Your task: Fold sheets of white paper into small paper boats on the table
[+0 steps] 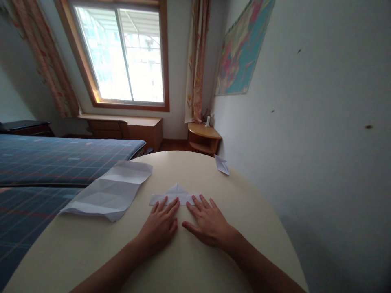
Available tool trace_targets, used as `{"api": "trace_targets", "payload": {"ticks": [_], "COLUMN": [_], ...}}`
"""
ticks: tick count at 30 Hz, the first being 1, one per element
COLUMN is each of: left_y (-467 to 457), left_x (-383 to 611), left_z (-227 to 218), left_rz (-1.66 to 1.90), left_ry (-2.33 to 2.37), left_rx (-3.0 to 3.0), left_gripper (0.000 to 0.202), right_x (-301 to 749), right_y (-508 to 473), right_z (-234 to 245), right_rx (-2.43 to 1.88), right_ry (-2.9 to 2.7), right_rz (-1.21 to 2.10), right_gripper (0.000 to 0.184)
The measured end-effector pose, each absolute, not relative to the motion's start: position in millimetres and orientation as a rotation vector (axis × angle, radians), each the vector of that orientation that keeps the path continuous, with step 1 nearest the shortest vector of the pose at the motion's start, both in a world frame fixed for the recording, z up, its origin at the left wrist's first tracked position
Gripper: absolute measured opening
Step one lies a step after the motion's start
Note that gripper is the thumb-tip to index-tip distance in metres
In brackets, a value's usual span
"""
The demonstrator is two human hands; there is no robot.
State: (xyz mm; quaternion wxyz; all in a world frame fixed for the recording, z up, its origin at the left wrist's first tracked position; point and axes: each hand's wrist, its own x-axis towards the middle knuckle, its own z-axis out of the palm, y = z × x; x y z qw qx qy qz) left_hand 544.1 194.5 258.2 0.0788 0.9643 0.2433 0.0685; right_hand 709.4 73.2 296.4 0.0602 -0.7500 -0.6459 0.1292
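A folded white sheet of paper (177, 190) lies on the round cream table (189, 260), with a triangular peak pointing away from me and a flat band along its near edge. My left hand (161, 221) rests flat, fingertips on the left part of that band. On the right part of the band lie the fingertips of my right hand (209, 221), fingers spread and thumb pointing left. Both hands are open, palms down. The fingers hide part of the paper's near edge.
Creased white sheets (114, 189) lie at the table's left edge. A small folded paper piece (222, 165) sits at the far right edge. Left of the table is a blue plaid mattress (61, 162); a white wall (320, 162) runs along the right. A corner shelf (204, 130) stands beyond.
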Motion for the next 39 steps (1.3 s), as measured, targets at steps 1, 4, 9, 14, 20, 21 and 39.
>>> {"api": "trace_targets", "payload": {"ticks": [1, 4, 9, 14, 20, 21, 39], "left_y": [194.7, 195.1, 194.7, 194.2, 192.6, 192.6, 193.9], "left_x": [544.0, 543.8, 544.1, 544.4, 544.3, 544.1, 541.3], "left_z": [257.4, 256.1, 256.9, 258.1, 261.2, 261.0, 255.8], "left_rz": [0.209, 0.212, 0.201, 0.181, 0.175, 0.181, 0.355], "left_ry": [0.728, 0.728, 0.719, 0.737, 0.739, 0.738, 0.740], "left_rx": [2.887, 2.892, 2.880, 2.881, 2.869, 2.868, 2.873], "left_gripper": [0.059, 0.059, 0.060, 0.060, 0.060, 0.059, 0.054], "right_x": [710.5, 713.4, 718.7, 721.8, 726.2, 728.6, 751.7], "right_y": [71.4, 67.3, 62.2, 57.0, 64.2, 67.5, 88.8], "right_z": [298.6, 304.3, 314.3, 325.2, 324.2, 320.6, 291.2], "right_rx": [-2.291, -2.343, -2.416, -2.447, -2.481, -2.491, -2.214], "right_ry": [-1.943, -1.911, -1.863, -1.831, -1.719, -1.682, -1.534], "right_rz": [0.401, 0.443, 0.524, 0.540, 0.229, 0.163, 0.236], "right_gripper": [0.080, 0.084, 0.090, 0.093, 0.072, 0.063, 0.036]}}
